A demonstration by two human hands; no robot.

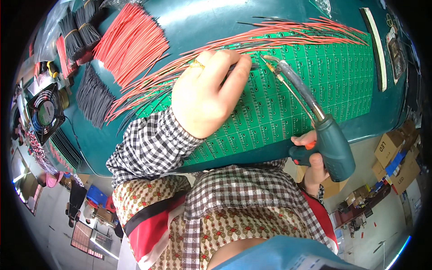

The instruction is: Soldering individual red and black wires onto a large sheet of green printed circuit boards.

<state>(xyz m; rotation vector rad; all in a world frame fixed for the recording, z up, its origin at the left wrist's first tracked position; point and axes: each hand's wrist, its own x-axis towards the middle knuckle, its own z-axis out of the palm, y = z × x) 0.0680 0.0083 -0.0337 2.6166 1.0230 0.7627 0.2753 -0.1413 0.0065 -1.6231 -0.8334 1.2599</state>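
My left hand lies over a large panel of green circuit boards, its fingers pinched together near the panel's far edge. A thin dark wire shows at the fingertips; most of it is hidden by the hand. My right hand is wrapped round the handle of a dark green soldering gun. The gun's bent tip and its thin feed tube point at the boards, just right of my left fingertips. Many red and black wires lie along the far side of the panel, passing by my left hand.
Bundles of red wires and black wires lie on the green table at the left. A small black fan stands at the left edge. A white-edged strip lies at the right. Cardboard boxes sit beyond the table.
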